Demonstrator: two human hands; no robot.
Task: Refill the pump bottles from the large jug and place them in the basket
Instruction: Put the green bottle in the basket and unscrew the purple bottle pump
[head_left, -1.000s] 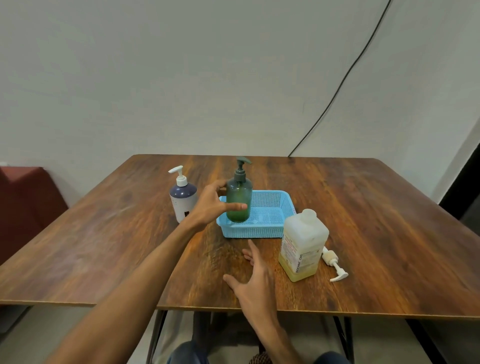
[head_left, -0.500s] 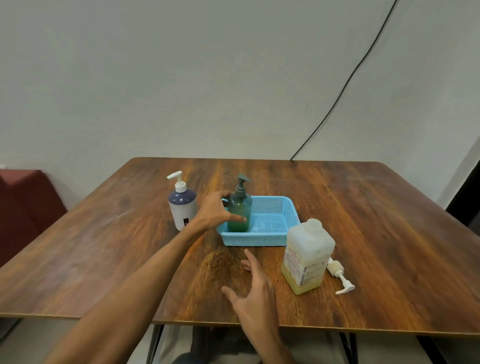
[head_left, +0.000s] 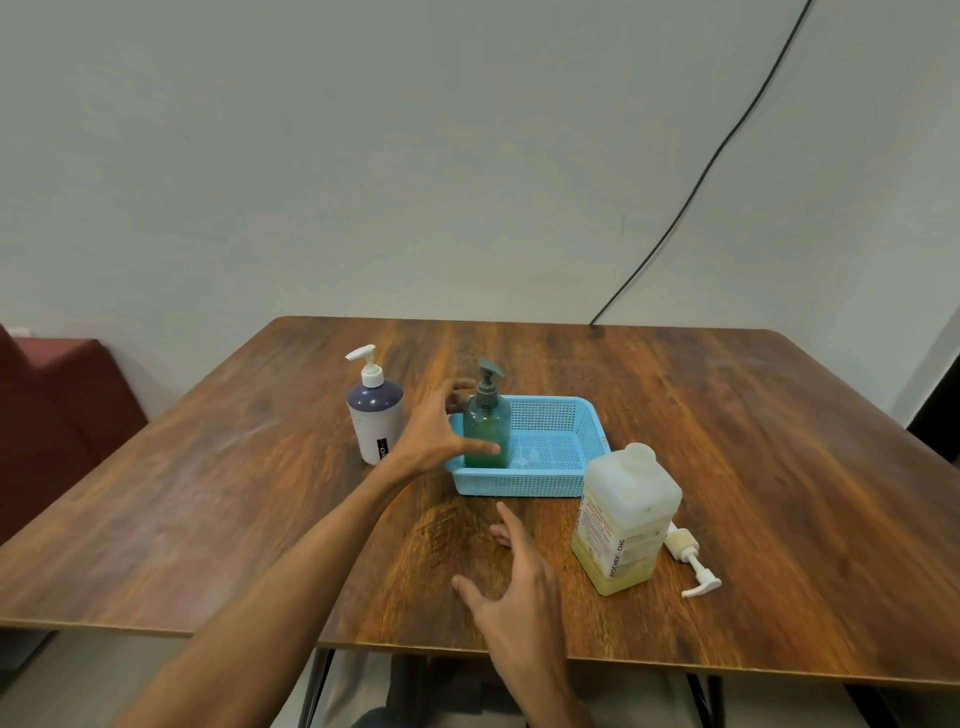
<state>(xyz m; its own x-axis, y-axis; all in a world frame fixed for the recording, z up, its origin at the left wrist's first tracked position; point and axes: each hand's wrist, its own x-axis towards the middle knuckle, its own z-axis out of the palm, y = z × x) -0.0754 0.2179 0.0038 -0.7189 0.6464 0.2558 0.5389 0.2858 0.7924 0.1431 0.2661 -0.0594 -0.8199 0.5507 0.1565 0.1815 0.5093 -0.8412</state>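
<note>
Left hand (head_left: 434, 434): grasps the green pump bottle (head_left: 487, 431), thumb across the lower front of the body, fingers (head_left: 460, 389) curled round the back at shoulder level.

Green pump bottle: upright, standing inside the blue basket (head_left: 550, 482), in its left-hand end.

Positions relative to the grip:
- White-and-navy pump bottle (head_left: 374, 421): just left of the grip, upright on the table (head_left: 779, 467), outside the basket.
- Large jug (head_left: 626, 519): right of the grip and nearer the person, neck uncapped, yellowish liquid in the lower part.
- Loose white pump (head_left: 691, 561): lying on the table just beyond the jug on its right.
- Right hand (head_left: 519, 587): nearer the person than the grip, released, fingers spread, holding nothing.
</note>
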